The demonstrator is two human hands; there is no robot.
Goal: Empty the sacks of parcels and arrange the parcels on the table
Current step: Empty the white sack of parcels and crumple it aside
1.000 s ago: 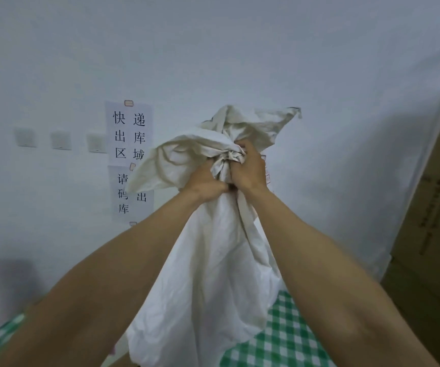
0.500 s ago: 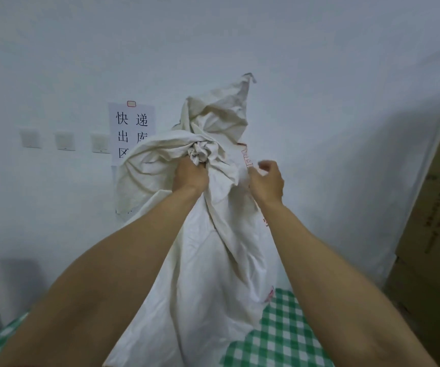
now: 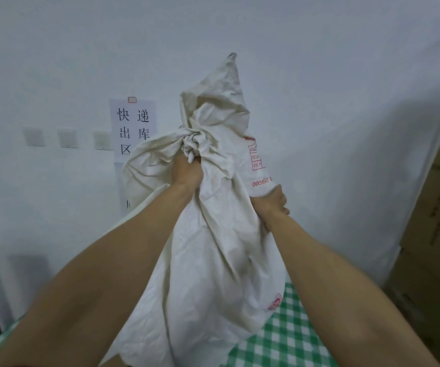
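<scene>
The left grip (image 3: 187, 172) is clutching the bunched neck of the cream cloth sack (image 3: 213, 260). The right grip (image 3: 274, 205), lower and to its right, is grasping a fold of the sack's side just under the red printing. The sack is hanging from both grips, reaching down to the green checked bench (image 3: 290, 340). Behind the left grip it is covering part of a paper sign (image 3: 134, 123), and cardboard boxes (image 3: 436, 234) are standing well right of the right grip.

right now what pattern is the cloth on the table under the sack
Green and white checks on the tablecloth, seen in the head view below the off-white sack.
</scene>
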